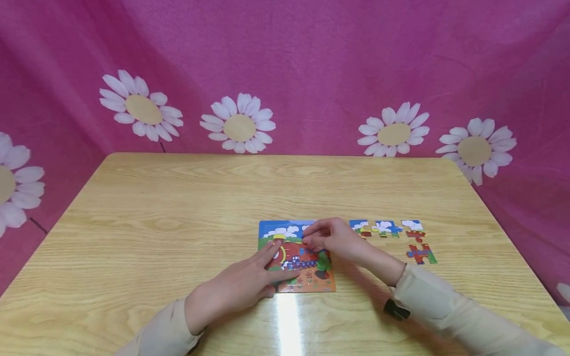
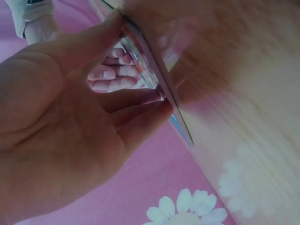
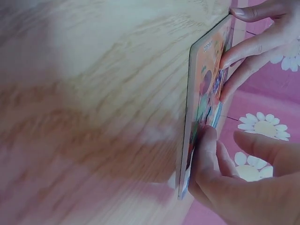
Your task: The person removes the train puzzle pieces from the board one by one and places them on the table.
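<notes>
A jigsaw puzzle (image 1: 327, 283) with a red train picture lies in its flat tray on the table. Across its left part rests my left hand (image 1: 242, 279), fingers spread over the picture and thumb at the near edge; the left wrist view shows this left hand (image 2: 70, 112) side-on. My right hand (image 1: 340, 240) comes in from the right, bent fingertips touching the upper right of the picture. Seen in the right wrist view, the right hand's thumb (image 3: 253, 145) stands apart from its fingers, with no piece showing between them. The palm hides the puzzle's top right corner.
Right of the puzzle lie several loose pieces: a cloud piece (image 1: 386, 227), a corner-like piece (image 1: 359, 226), two touching pieces (image 1: 411, 227) and a red piece (image 1: 422, 253). A pink flowered cloth (image 1: 307, 74) hangs behind the wooden table (image 1: 178, 198).
</notes>
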`<state>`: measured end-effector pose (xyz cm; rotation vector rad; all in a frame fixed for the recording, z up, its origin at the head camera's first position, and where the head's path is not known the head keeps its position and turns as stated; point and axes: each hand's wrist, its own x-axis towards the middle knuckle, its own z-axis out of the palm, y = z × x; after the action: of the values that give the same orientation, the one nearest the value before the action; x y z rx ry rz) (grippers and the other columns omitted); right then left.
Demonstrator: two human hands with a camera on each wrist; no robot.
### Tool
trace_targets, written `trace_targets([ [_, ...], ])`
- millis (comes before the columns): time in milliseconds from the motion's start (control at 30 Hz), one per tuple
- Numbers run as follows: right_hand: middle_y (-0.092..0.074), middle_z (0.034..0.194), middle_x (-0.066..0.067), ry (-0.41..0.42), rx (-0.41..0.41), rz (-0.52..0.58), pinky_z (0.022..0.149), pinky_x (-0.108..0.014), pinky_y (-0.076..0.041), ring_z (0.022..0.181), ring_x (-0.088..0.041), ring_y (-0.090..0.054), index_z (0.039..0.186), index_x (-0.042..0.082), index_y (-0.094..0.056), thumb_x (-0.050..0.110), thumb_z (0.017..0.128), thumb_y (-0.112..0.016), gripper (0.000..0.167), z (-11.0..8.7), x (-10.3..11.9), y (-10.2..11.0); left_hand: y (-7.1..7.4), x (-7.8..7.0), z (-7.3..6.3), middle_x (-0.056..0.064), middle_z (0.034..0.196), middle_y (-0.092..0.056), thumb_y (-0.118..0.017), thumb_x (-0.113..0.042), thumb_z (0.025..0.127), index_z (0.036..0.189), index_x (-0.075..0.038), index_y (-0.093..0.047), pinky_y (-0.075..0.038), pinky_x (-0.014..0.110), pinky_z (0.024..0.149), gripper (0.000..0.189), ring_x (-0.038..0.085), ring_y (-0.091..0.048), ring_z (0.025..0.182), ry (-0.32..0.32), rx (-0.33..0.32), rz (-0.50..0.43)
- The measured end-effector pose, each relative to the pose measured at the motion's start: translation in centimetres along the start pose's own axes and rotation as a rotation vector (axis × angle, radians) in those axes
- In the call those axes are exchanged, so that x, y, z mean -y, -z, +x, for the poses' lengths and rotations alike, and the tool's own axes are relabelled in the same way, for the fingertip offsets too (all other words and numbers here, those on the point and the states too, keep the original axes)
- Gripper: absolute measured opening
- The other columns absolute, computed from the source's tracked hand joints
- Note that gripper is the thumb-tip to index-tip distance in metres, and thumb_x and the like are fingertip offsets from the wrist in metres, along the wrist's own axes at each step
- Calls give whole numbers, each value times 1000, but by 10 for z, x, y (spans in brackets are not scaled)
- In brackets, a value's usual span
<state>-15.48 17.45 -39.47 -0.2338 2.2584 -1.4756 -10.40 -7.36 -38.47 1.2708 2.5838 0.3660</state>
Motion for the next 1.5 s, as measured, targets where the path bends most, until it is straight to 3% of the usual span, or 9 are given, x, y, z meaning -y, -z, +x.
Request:
trace_targets([
  [233, -71, 95, -17, -12, -30, 53, 77, -33, -56, 83, -19, -69, 113, -13, -64, -3, 91, -64, 24, 3, -1, -2, -2, 0, 0, 26, 156, -25, -65, -20, 95, 142, -31, -54, -52, 45, 89, 50, 36, -21, 145, 6, -1, -3],
  [467, -67, 83, -4, 0, -105, -100, 64, -24, -49, 71, -12, -60, 106, -4, -71, 8, 82, -79, 28, 7, 3, -13, -1, 0, -1, 26, 155, -26, -66, -18, 94, 141, -30, -55, -52, 45, 89, 50, 37, -22, 145, 3, -19, -2],
  [733, -60, 73, -1, 53, -142, -223, 58, -24, -42, 65, -11, -50, 101, -2, -72, 7, 76, -84, 29, 11, 9, -26, -1, 1, -2, 27, 155, -26, -66, -17, 95, 141, -28, -56, -54, 44, 87, 49, 37, -21, 145, -11, -27, -21],
  [1067, -58, 73, 0, 65, -140, -185, 59, -24, -42, 64, -13, -50, 99, 1, -73, 4, 75, -84, 27, 12, 8, -24, 0, 0, -2, 25, 155, -26, -65, -18, 95, 141, -30, -55, -56, 43, 81, 49, 36, -22, 145, -6, -24, -20],
  [1500, -52, 83, -5, 24, -146, -29, 58, -25, -42, 62, -13, -48, 105, -1, -69, 2, 79, -80, 28, -8, 1, 11, 0, -1, -1, 25, 156, -26, -65, -19, 95, 142, -32, -55, -55, 42, 82, 49, 36, -21, 145, 18, -5, -13],
])
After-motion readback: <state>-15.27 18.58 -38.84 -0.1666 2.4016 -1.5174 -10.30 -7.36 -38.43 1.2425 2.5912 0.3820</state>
